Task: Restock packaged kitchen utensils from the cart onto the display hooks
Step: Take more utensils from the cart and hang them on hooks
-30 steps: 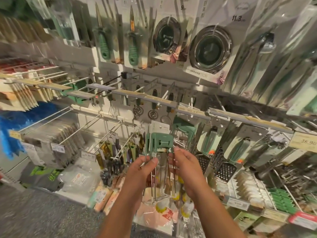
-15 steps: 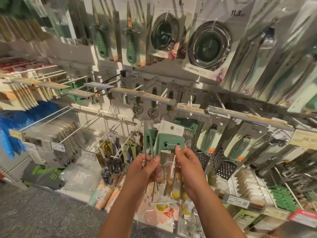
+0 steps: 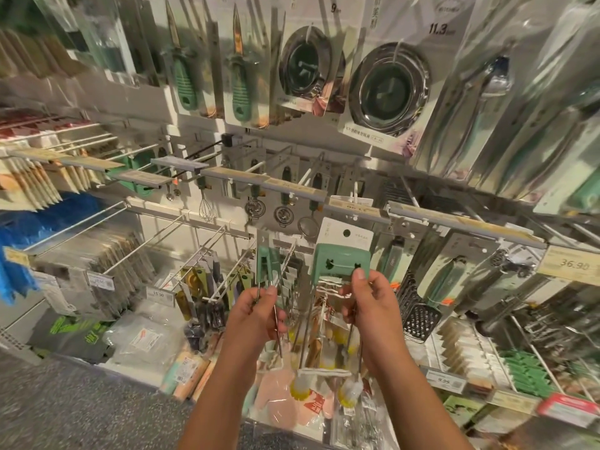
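Note:
My right hand (image 3: 368, 305) grips a green-handled wire utensil (image 3: 341, 263) with a white hang card (image 3: 345, 235) on top; the card's hole sits just below the hook rail (image 3: 357, 209). My left hand (image 3: 256, 315) holds a second green-handled wire utensil (image 3: 268, 263) to the left, seen edge-on. Metal rods from both utensils hang down past my wrists. The cart is out of view.
Display hooks carry whisks (image 3: 207, 207), strainers (image 3: 306, 227), graters (image 3: 420, 315) and green-handled knives (image 3: 242, 79) above. A price tag (image 3: 573, 264) reading 36.90 hangs at the right. Packaged goods fill the low shelf (image 3: 444, 380) below my hands. Speckled floor (image 3: 81, 407) lies at lower left.
My two hands have separated the utensils: the right one has risen toward the hook rail with the carded piece, while the left holds the other piece aside.

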Demonstrator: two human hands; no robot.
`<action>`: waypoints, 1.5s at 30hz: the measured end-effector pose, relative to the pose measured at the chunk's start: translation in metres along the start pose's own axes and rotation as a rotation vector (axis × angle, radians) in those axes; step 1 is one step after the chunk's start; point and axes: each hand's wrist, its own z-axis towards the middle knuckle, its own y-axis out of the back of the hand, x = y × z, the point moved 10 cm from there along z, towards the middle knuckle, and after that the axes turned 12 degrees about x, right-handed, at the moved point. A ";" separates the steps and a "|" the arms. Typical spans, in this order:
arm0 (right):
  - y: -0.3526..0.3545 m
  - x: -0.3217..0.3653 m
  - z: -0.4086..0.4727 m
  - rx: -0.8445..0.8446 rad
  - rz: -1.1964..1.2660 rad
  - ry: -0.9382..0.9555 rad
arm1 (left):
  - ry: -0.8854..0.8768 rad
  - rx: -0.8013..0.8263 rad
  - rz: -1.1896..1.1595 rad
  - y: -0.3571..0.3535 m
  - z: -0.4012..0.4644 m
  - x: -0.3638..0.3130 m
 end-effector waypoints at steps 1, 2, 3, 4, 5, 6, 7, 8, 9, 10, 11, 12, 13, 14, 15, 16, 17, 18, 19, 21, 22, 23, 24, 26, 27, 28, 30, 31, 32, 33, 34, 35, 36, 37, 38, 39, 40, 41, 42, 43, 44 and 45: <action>0.003 0.003 0.001 -0.018 -0.024 0.016 | -0.001 -0.002 0.004 0.001 0.001 0.000; 0.005 0.006 0.002 -0.028 -0.044 0.031 | -0.004 -0.003 0.007 0.002 0.002 0.000; 0.007 0.008 0.003 -0.034 -0.058 0.044 | -0.009 -0.001 0.009 0.002 0.003 -0.001; 0.008 0.010 0.004 -0.036 -0.066 0.053 | -0.012 0.000 0.012 0.002 0.003 -0.002; 0.009 0.011 0.006 -0.038 -0.074 0.056 | -0.013 -0.001 0.018 0.002 0.004 -0.002; 0.010 0.012 0.007 -0.044 -0.090 0.054 | -0.012 -0.003 0.026 0.002 0.003 -0.002; 0.011 0.013 0.008 -0.049 -0.106 0.052 | -0.012 -0.003 0.031 0.002 0.003 -0.003; 0.012 0.014 0.010 -0.054 -0.120 0.050 | -0.013 -0.003 0.032 0.002 0.002 -0.003; 0.013 0.015 0.011 -0.060 -0.131 0.045 | -0.016 -0.003 0.028 0.002 0.002 -0.004; 0.014 0.014 0.014 -0.072 -0.145 0.035 | -0.020 -0.004 0.023 0.003 0.002 -0.005; 0.015 0.013 0.016 -0.086 -0.158 0.024 | -0.024 -0.005 0.021 0.003 0.001 -0.005; 0.016 0.011 0.019 -0.101 -0.167 0.014 | -0.027 -0.006 0.021 0.003 0.001 -0.006; 0.017 0.011 0.021 -0.115 -0.175 0.009 | -0.029 -0.006 0.022 0.003 0.001 -0.007; 0.017 0.010 0.024 -0.123 -0.181 0.004 | -0.029 -0.005 0.023 0.002 0.001 -0.008; 0.016 0.010 0.027 -0.128 -0.185 -0.003 | -0.030 -0.003 0.020 0.002 0.000 -0.008; 0.016 0.010 0.030 -0.133 -0.186 -0.010 | -0.032 -0.001 0.017 0.002 0.000 -0.008; 0.016 0.011 0.034 -0.144 -0.180 -0.023 | -0.034 0.001 0.017 0.001 0.000 -0.009; 0.016 0.011 0.039 -0.154 -0.168 -0.038 | -0.035 0.002 0.018 0.001 -0.001 -0.009; 0.017 0.011 0.044 -0.165 -0.158 -0.051 | -0.037 0.002 0.020 0.001 -0.001 -0.009; 0.018 0.010 0.056 -0.188 -0.175 -0.067 | -0.040 0.005 0.019 0.002 -0.001 -0.009; 0.019 0.010 0.061 -0.204 -0.190 -0.071 | -0.040 0.006 0.014 0.002 -0.001 -0.009; 0.021 0.009 0.067 -0.222 -0.205 -0.080 | -0.039 0.005 0.008 0.002 -0.002 -0.009; 0.023 0.008 0.071 -0.237 -0.221 -0.093 | -0.038 0.006 0.005 0.003 -0.002 -0.010; 0.026 0.008 0.079 -0.250 -0.261 -0.128 | -0.038 0.010 0.009 0.003 -0.004 -0.010; 0.026 0.008 0.082 -0.252 -0.272 -0.151 | -0.038 0.013 0.013 0.003 -0.004 -0.011; 0.026 0.007 0.083 -0.250 -0.269 -0.177 | -0.037 0.014 0.015 0.004 -0.005 -0.011; 0.023 0.000 0.080 -0.224 -0.231 -0.229 | -0.034 0.016 0.013 0.005 -0.005 -0.012; 0.022 -0.004 0.077 -0.210 -0.212 -0.249 | -0.031 0.015 0.008 0.005 -0.005 -0.012; 0.021 -0.009 0.073 -0.189 -0.199 -0.264 | -0.024 0.012 0.000 0.006 -0.006 -0.011; 0.019 -0.014 0.068 -0.165 -0.189 -0.274 | -0.017 0.008 -0.007 0.007 -0.006 -0.011; 0.017 -0.019 0.063 -0.143 -0.178 -0.285 | -0.010 0.003 -0.012 0.008 -0.006 -0.010; 0.015 -0.024 0.058 -0.122 -0.162 -0.296 | -0.005 0.001 -0.016 0.007 -0.006 -0.009; 0.014 -0.030 0.054 -0.106 -0.151 -0.302 | 0.000 0.006 -0.021 0.006 -0.006 -0.009; 0.012 -0.032 0.049 -0.088 -0.148 -0.301 | 0.007 0.018 -0.027 0.004 -0.006 -0.008; 0.008 -0.037 0.044 -0.061 -0.145 -0.322 | 0.016 0.036 -0.034 0.001 -0.007 -0.006; 0.003 -0.042 0.040 -0.028 -0.135 -0.346 | 0.026 0.055 -0.043 -0.003 -0.007 -0.005; -0.003 -0.046 0.036 0.014 -0.131 -0.360 | 0.036 0.074 -0.052 -0.006 -0.007 -0.003; -0.008 -0.049 0.033 0.044 -0.124 -0.366 | 0.043 0.091 -0.061 -0.009 -0.007 -0.001; -0.013 -0.051 0.030 0.071 -0.114 -0.369 | 0.049 0.108 -0.069 -0.012 -0.007 0.000; -0.018 -0.050 0.027 0.099 -0.097 -0.371 | 0.056 0.120 -0.075 -0.015 -0.007 0.001; -0.023 -0.049 0.024 0.126 -0.077 -0.371 | 0.063 0.131 -0.083 -0.018 -0.007 0.002; -0.026 -0.049 0.022 0.145 -0.054 -0.371 | 0.067 0.145 -0.093 -0.021 -0.008 0.003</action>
